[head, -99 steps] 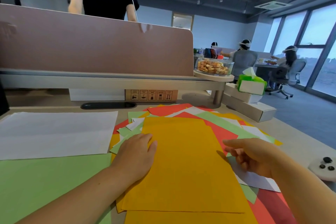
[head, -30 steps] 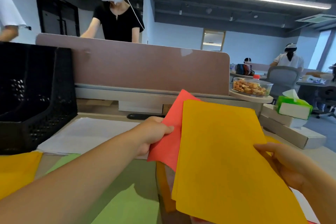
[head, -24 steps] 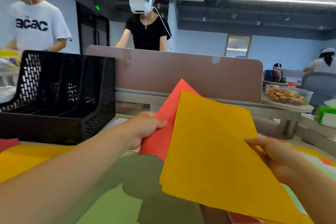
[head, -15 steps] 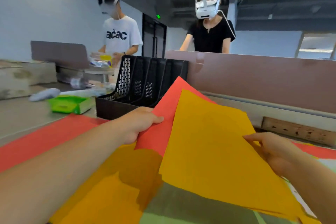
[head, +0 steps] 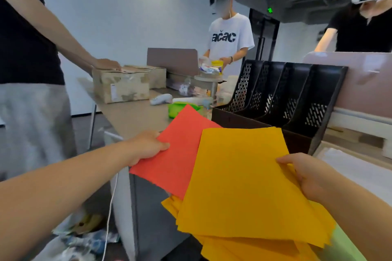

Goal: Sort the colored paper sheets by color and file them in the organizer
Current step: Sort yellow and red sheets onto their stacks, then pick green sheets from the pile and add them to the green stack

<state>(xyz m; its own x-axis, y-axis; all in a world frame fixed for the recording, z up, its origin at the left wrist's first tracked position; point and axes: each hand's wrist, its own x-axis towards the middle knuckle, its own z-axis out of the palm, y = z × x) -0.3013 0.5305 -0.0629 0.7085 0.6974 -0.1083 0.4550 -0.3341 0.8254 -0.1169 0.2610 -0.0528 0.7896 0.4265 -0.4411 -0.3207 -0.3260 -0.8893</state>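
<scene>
The fingers (head: 285,160) of the right hand (head: 307,176) are curling round the right edge of the yellow sheets (head: 239,180) — thumb on top, the rest hidden below. The left hand (head: 146,146) is pinching the left edge of one red sheet (head: 180,154), thumb on top too. Both papers are being held up in the air, with the yellow pile lying over one side of the red sheet. I think the hands are pulling the two colors apart, so red can go one way and yellow another. More yellow paper is lying under the pile, and a green sheet (head: 343,248) is peeking out at the bottom right.

Just past the papers the black organizer (head: 297,99) is standing on the desk (head: 135,116), showing no paper in its slots that I can see — so the filing is probably only starting. White paper (head: 356,167) is lying to its right, and a pink divider (head: 364,78) is standing behind it. Farther off, a cardboard box (head: 121,85) is sitting on the desk with another person's hand (head: 108,63) resting on it. A person in a white T-shirt (head: 231,38) is working at the far end of a room with pale walls.
</scene>
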